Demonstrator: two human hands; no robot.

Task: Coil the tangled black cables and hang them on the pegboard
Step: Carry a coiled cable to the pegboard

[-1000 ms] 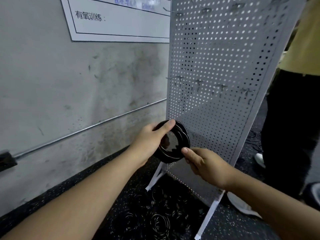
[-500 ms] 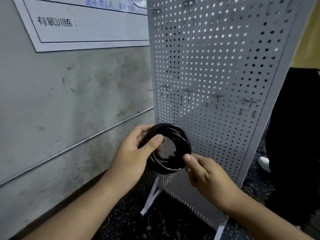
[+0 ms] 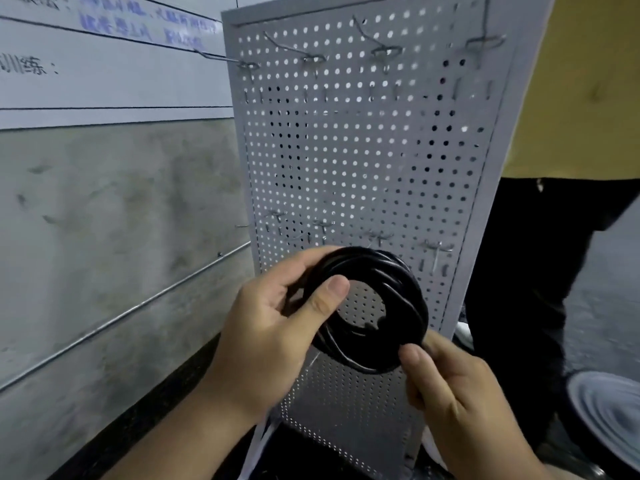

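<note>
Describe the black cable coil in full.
The black cable coil is a glossy ring of several overlapping loops; the pegboard shows through its open centre. It is held roughly upright before the board, below a row of hooks, not yet hung. The left hand grips its left side; the right hand pinches its lower right edge.

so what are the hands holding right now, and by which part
A coiled black cable: the left hand grips the coil's left side, thumb over the front; the right hand pinches its lower right edge.
</note>
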